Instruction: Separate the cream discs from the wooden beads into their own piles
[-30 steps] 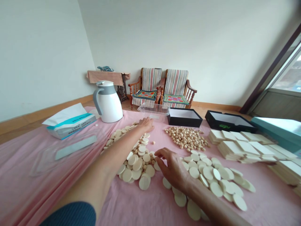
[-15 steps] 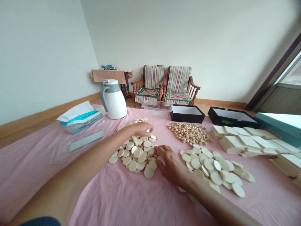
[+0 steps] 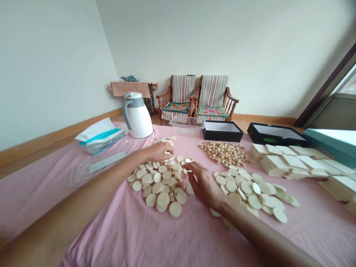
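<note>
Apparently wooden, smooth pale discs (image 3: 157, 185), left hand (image 3: 158, 152) curled above them, right hand (image 3: 204, 184) spread

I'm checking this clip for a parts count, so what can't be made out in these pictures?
All in the head view:
- Anything in the left hand: its own fingers hide it.
- Pale discs under the right hand: the hand covers them.
- Teal box and stacks of pale square tiles: cut off by the right edge.
- Lettering on the tissue pack and black box: too small to read.
</note>
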Demonstrator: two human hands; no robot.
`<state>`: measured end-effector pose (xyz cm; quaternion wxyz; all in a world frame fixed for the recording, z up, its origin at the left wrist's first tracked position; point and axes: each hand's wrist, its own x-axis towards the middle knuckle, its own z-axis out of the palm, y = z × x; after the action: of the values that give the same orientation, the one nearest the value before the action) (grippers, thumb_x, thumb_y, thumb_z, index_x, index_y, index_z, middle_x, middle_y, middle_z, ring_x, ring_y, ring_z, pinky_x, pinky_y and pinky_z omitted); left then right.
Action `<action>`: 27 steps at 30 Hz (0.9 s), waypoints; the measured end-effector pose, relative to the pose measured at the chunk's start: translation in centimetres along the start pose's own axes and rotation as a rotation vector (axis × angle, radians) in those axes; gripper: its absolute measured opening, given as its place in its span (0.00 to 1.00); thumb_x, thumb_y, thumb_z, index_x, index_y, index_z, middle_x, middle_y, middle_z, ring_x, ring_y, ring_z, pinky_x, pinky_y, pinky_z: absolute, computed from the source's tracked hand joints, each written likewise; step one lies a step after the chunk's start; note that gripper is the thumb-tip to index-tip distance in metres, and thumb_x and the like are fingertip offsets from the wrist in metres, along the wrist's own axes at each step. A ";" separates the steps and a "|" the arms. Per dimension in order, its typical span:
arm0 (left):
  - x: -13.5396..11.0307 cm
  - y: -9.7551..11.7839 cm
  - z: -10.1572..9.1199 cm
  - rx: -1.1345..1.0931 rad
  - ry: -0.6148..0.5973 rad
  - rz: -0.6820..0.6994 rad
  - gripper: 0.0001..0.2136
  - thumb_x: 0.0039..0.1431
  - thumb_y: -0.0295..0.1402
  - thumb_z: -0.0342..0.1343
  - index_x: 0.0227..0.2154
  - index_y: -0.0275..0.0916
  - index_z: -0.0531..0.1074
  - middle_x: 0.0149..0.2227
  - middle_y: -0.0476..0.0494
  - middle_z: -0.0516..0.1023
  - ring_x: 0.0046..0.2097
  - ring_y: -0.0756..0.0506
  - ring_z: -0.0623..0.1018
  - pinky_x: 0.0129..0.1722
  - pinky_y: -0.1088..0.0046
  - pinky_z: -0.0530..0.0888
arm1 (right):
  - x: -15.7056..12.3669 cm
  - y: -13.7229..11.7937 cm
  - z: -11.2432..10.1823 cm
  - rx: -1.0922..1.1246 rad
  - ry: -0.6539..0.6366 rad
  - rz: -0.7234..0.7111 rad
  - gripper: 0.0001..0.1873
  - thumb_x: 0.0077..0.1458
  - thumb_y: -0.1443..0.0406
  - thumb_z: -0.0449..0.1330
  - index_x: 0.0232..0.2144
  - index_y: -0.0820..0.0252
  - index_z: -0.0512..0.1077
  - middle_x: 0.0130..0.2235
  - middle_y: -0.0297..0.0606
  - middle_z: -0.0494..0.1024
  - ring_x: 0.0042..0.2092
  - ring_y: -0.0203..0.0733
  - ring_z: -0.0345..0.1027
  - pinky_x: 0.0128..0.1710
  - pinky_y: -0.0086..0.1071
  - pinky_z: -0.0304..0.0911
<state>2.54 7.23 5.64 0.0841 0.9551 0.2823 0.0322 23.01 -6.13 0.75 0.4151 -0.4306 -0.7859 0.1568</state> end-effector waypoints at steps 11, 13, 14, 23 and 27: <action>3.8 3.9 4.0 0.021 -0.037 0.189 0.09 0.61 0.28 0.48 0.39 0.38 0.73 0.40 0.40 0.75 0.44 0.45 0.73 0.48 0.72 0.67 | 0.4 4.8 -2.0 -0.079 0.186 0.225 0.11 0.53 0.69 0.51 0.35 0.61 0.73 0.34 0.39 0.79 0.33 0.38 0.72 0.34 0.30 0.66; 2.3 3.8 3.4 0.015 -0.054 0.197 0.09 0.62 0.29 0.47 0.35 0.38 0.73 0.36 0.42 0.73 0.40 0.46 0.73 0.44 0.73 0.68 | 0.4 4.7 -2.0 -0.100 0.182 0.240 0.11 0.52 0.69 0.51 0.34 0.61 0.74 0.33 0.38 0.79 0.32 0.37 0.72 0.33 0.30 0.65; 1.4 3.9 2.9 0.005 -0.070 0.192 0.09 0.62 0.30 0.46 0.35 0.39 0.72 0.36 0.43 0.72 0.39 0.47 0.72 0.42 0.74 0.68 | 0.4 4.7 -1.9 -0.109 0.174 0.245 0.11 0.52 0.69 0.52 0.34 0.61 0.74 0.33 0.38 0.79 0.32 0.37 0.71 0.33 0.30 0.65; -1.0 2.3 -0.6 -0.218 -0.261 0.173 0.10 0.57 0.36 0.52 0.28 0.39 0.75 0.32 0.46 0.75 0.34 0.48 0.73 0.36 0.77 0.67 | 0.4 4.4 -1.7 -0.117 0.127 0.231 0.11 0.52 0.69 0.52 0.32 0.60 0.74 0.32 0.37 0.79 0.32 0.37 0.70 0.33 0.30 0.65; 2.1 -2.1 -1.0 -0.111 -0.083 -0.101 0.12 0.57 0.38 0.50 0.29 0.37 0.76 0.30 0.48 0.77 0.34 0.48 0.74 0.36 0.77 0.67 | 0.5 4.0 -1.6 -0.093 0.137 0.225 0.10 0.53 0.69 0.52 0.31 0.59 0.73 0.31 0.36 0.79 0.31 0.36 0.70 0.32 0.29 0.64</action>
<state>3.05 10.25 6.24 0.1501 0.9339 0.3244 0.0041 26.33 -3.57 -0.47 0.4273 -0.5447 -0.7087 0.1360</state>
